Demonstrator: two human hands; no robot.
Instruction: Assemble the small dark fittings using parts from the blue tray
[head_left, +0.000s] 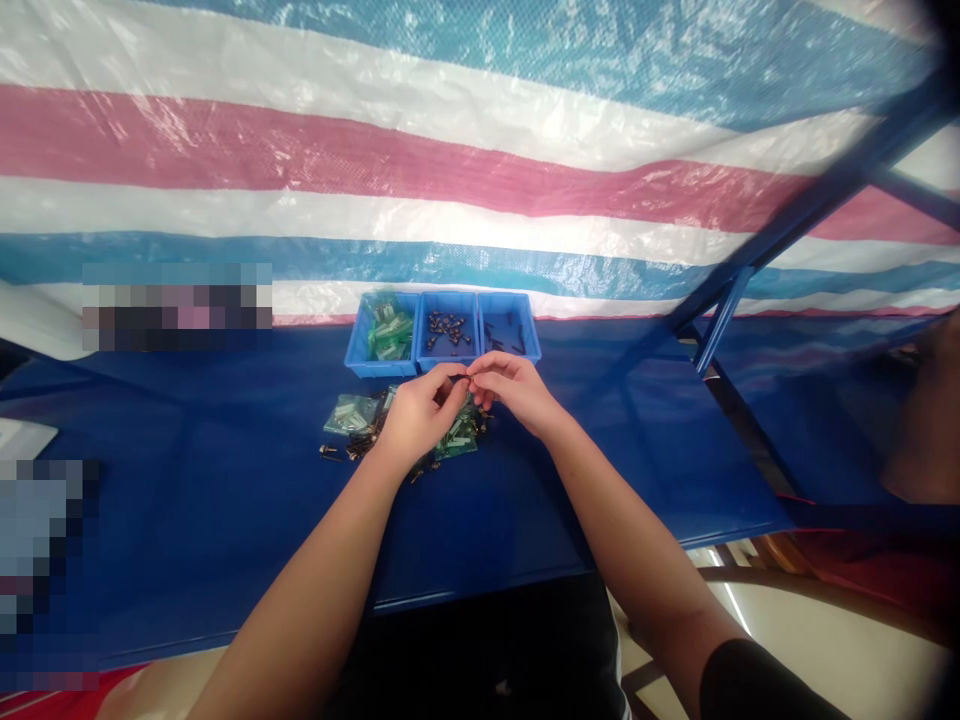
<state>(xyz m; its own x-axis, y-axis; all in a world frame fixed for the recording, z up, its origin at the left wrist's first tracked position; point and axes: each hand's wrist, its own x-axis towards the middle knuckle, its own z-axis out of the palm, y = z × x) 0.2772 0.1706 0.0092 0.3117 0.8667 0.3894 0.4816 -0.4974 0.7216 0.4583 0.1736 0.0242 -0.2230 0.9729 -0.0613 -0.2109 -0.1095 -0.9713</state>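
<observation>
My left hand [421,408] and my right hand [519,390] meet fingertip to fingertip over the table, just in front of the blue bins. Both are closed in a pinch around something small and dark, too small to make out. Below them lies a pile of small dark and brassy screw-like parts [361,442], partly hidden by my left hand. Clear bags with pale pieces [351,414] lie at its left, and greenish bags [459,436] lie under my hands.
Three blue bins stand in a row: the left bin [384,369] holds greenish bags, the middle bin [448,361] brassy screw-like parts, the right bin [511,312] a few thin dark pieces. A blue metal frame [724,320] rises at right. Another person's arm [926,420] shows at the right edge.
</observation>
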